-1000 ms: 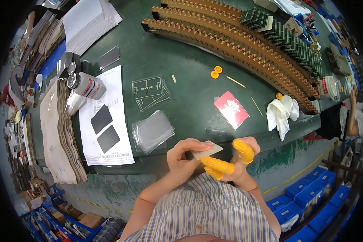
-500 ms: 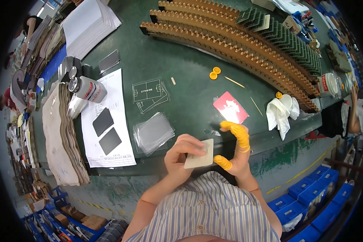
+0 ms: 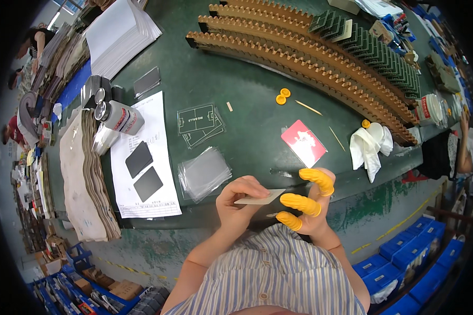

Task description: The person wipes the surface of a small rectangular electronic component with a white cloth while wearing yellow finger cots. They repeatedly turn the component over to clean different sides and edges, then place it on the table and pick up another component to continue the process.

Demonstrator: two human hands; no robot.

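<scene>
The left hand (image 3: 240, 202) is pinching a small pale card (image 3: 259, 198) by its edge, holding it flat just over the near edge of the green table (image 3: 247, 131). The right hand (image 3: 306, 202), wearing yellow finger covers (image 3: 301, 203), is resting open beside the card. A moment ago the card was tilted up; now it is lying flatter, and the right fingers are sitting lower and closer.
</scene>
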